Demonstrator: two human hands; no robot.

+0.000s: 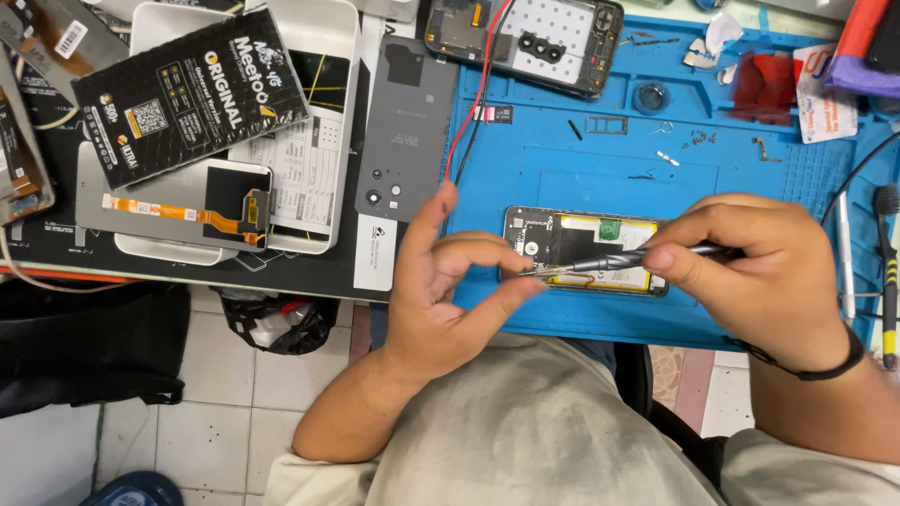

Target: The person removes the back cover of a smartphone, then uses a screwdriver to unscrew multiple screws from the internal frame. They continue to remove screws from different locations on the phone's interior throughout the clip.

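At the far upper left of the frame I see a black product box [190,94] lying tilted over a white tray [333,56], and just below it a phone display panel [173,211] with an orange flex cable across its back. Right of those lies a grey phone back cover [405,126], upright in the frame, its edge meeting the blue work mat [562,159]. Red and black wires [478,94] run down the mat's left side from a second stripped phone frame [525,37] at the top centre.

My left hand [441,300] sits low in the centre — thumb raised, index finger curled, the fingertips [525,281] pressed onto the lower left edge of the opened phone [586,248]. That phone lies flat in the middle of the mat, back off, yellow-edged battery showing. My right hand [759,272], right of centre, has its fingers pressed together in a pinch on tweezers [619,258], whose tips point left and reach the phone's lower edge right beside the left fingertips. I cannot tell what the tips hold.

Loose small screws [698,139] are scattered at the upper right of the mat — and a black toothbrush [888,272] lies along the far right edge.
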